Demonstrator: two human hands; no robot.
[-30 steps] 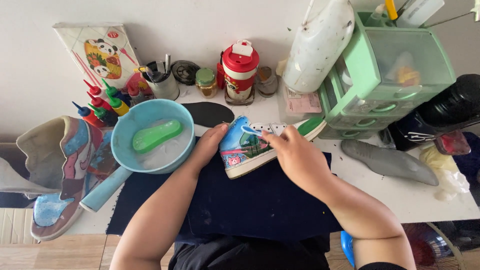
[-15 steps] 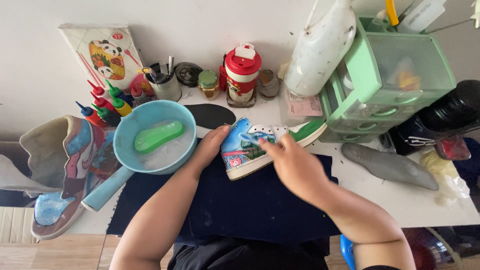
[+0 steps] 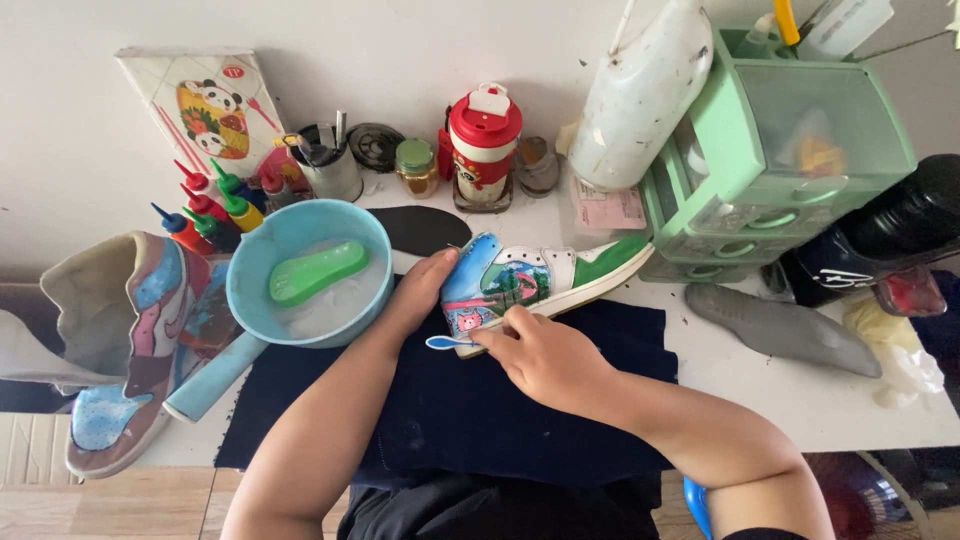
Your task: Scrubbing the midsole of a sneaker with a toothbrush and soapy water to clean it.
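Centre of frame: one painted shoe (image 3: 530,280) lies on its side on a dark cloth (image 3: 450,410). Left hand (image 3: 425,290) cups its heel, fingers closed on it. Right hand (image 3: 545,355) pinches a small blue brush (image 3: 445,343) against the sole edge. Risk, judged: hard scrubbing may smear the painted panel; an elbow may tip the one blue basin (image 3: 300,275) at left. Second shoe (image 3: 120,350) far left; one red flask (image 3: 483,140) at top.
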